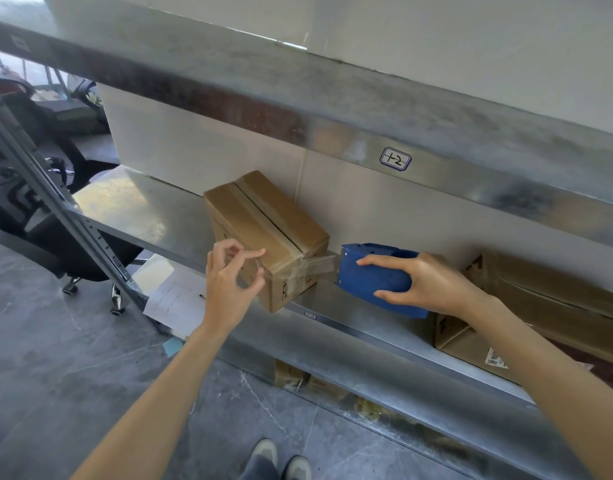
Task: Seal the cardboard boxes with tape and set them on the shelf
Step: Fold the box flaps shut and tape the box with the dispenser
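Observation:
A small brown cardboard box (pixel 263 230) sits on the metal shelf (pixel 149 213), its near corner jutting past the shelf's front edge. Clear tape runs along its top seam. A strip of clear tape (pixel 315 266) stretches from the box's near end to a blue tape dispenser (pixel 374 275), which my right hand (pixel 433 282) grips from the right side. My left hand (pixel 230 275) hovers at the box's near left corner, index finger pointing at the top edge and the other fingers loosely curled, holding nothing.
A larger open cardboard box (pixel 540 306) stands on the same shelf at the right. The upper shelf beam (pixel 333 109) carries a label "1-2". A black office chair (pixel 55 220) and papers (pixel 177 299) lie left of the rack upright (pixel 73 230). More boxes sit under the shelf.

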Action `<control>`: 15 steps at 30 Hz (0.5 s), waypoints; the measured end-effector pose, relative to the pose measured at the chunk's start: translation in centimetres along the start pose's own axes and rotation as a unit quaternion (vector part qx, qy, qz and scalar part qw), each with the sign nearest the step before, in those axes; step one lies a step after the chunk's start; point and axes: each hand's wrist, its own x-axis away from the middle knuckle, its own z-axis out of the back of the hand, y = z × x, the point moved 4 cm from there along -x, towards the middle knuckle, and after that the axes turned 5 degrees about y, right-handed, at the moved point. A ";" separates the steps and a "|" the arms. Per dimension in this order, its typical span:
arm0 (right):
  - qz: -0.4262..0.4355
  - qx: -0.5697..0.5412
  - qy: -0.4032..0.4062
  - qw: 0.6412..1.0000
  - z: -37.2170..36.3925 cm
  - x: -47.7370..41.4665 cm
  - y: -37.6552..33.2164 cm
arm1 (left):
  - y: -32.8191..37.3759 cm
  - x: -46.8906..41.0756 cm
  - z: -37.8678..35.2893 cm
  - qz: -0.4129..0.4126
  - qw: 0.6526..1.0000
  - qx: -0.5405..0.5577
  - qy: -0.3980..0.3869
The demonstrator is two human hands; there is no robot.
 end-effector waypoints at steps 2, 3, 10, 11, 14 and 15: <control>-0.001 0.005 0.000 1.000 0.0 -0.3 0.1 | 0.2 -0.3 -0.4 -0.017 1.000 0.001 -0.003; -0.001 0.005 0.002 1.000 0.0 -0.4 0.2 | 0.4 -0.4 -0.7 -0.019 1.000 0.010 -0.010; 0.001 0.007 0.013 1.000 0.1 -0.7 0.3 | 0.6 -0.8 -1.2 0.001 0.999 -0.045 0.030; 0.000 0.010 0.015 1.000 0.1 -0.8 0.4 | 0.6 -0.9 -1.2 0.003 0.998 -0.056 0.037; 0.001 0.016 0.018 1.000 -0.1 -0.9 0.2 | 0.5 -1.0 -1.2 0.013 0.996 -0.074 0.053; 0.002 0.018 0.018 1.000 -0.1 -0.9 0.2 | 0.4 -0.9 -1.2 0.012 0.996 -0.077 0.054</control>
